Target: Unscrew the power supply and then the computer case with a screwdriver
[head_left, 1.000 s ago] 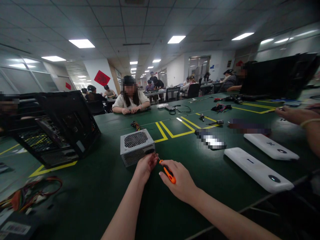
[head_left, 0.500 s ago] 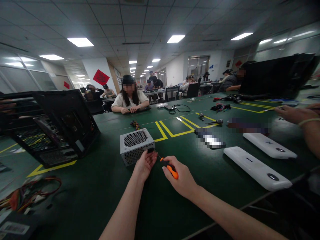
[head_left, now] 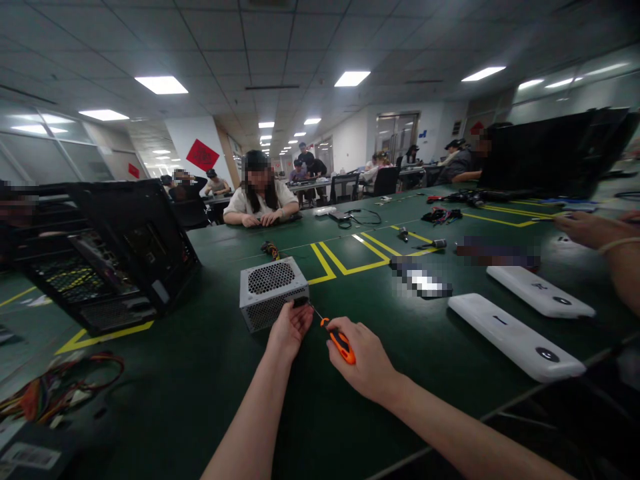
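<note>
Screwdriver (head_left: 343,345) turned in right hand (head_left: 366,357) since earlier.

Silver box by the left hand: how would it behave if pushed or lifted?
The box looks like perforated metal, so probably stiff. Its squat shape suggests it would slide rather than tip. The cables behind it look floppy and, if attached, would likely trail.

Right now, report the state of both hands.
Left hand: half-open, loosely curled at a corner of the grey perforated metal box.
Right hand: closed around the orange-and-black screwdriver.
</note>
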`<state>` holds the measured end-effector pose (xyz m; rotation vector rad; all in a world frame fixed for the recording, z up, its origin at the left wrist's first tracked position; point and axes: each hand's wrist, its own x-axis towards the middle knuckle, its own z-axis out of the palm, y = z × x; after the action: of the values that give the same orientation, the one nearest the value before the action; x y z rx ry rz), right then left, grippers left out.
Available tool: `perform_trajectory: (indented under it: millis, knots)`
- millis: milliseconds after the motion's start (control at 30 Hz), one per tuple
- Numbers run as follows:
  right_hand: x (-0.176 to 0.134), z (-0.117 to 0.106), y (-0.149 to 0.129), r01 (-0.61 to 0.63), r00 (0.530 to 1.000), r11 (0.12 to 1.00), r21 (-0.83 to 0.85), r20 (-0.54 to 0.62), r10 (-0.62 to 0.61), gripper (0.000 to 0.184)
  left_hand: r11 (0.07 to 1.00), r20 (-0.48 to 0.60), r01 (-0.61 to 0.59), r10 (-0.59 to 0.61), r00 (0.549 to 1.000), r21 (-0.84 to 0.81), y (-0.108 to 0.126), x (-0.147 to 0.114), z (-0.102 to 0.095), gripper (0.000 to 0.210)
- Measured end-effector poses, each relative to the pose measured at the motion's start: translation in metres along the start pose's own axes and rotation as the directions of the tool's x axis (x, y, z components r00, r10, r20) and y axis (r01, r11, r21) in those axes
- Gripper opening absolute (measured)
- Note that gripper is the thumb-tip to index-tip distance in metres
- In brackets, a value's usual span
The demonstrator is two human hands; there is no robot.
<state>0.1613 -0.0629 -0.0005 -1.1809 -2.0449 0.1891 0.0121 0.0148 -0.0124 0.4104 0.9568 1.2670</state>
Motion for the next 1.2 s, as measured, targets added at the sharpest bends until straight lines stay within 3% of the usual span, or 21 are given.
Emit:
perform_trajectory:
  millis: [200,300,433,700,900,1067,1200]
  knots:
    - [0.0,0.001,-0.001,0.068,0.998,0.992,-0.102,0.009,-0.067,0.017,1.0,0.032,0.006,-0.006,0.999,-0.007,0.0,-0.001,-0.001,0.026]
    - [0.0,0.001,-0.002,0.024,1.0,0.997,-0.07,-0.001,-0.024,0.018,1.0,0.048,0.01,-0.011,0.999,0.022,0.0,-0.001,0.003,0.021]
    - [0.0,0.004,-0.002,-0.041,0.999,0.999,-0.006,-0.033,0.04,0.02,0.998,-0.018,-0.03,0.031,0.999,0.048,-0.004,0.002,0.012,0.014]
    - [0.0,0.003,-0.004,0.094,0.995,0.982,-0.162,0.041,-0.088,0.022,0.993,-0.123,-0.102,0.109,0.986,0.066,-0.012,0.01,0.019,0.014]
    - [0.001,0.006,0.0,-0.002,0.999,0.997,-0.075,-0.053,-0.002,0.018,0.993,-0.087,-0.098,0.104,0.991,0.064,-0.01,0.008,0.016,0.013]
    - [-0.001,0.005,-0.001,0.108,0.994,0.98,-0.166,0.05,-0.101,0.022,0.999,-0.014,-0.002,0.003,1.0,0.046,-0.001,0.003,0.003,0.029]
    - [-0.001,0.003,-0.003,0.066,0.997,0.989,-0.13,0.047,-0.06,0.018,0.999,-0.007,0.007,-0.007,1.0,0.031,0.006,0.0,-0.007,0.036]
